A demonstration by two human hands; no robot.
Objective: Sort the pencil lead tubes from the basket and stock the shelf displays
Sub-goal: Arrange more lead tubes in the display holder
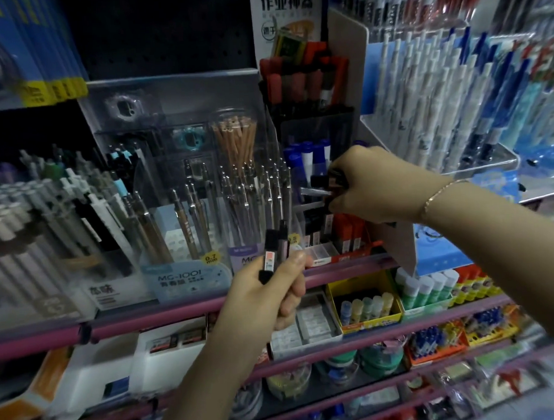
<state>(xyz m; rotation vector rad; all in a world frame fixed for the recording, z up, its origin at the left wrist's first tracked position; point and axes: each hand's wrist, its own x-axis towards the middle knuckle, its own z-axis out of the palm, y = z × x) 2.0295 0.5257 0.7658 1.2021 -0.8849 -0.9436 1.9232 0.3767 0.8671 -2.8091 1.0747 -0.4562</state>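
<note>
Head view, looking down a dim stationery aisle: the person's left hand (274,291) is raised in front of the pink-edged shelf rail (191,310), fingers curled round a small bunch of slim dark pencil lead tubes (275,250) that stand upright out of the fist, one with a white and orange label facing out. The right hand (367,184), a thin chain bracelet (438,193) at its wrist, reaches in from the right over the tiered display of lead tubes (339,229), its fingers closed tight on a few more dark lead tubes (323,184) held roughly level, their ends pointing left. Just below that hand, rows of black and red-orange tubes stand in the display's lower tier, with blue-capped tubes (308,155) behind it.

Left of the display stands a clear plastic case of mechanical pencils (188,213) marked MG-1001. Right of it, a clear rack of white and blue pens (448,109) leans back. On the shelf below sits a yellow box of glue sticks (365,304). No basket shows in this view.
</note>
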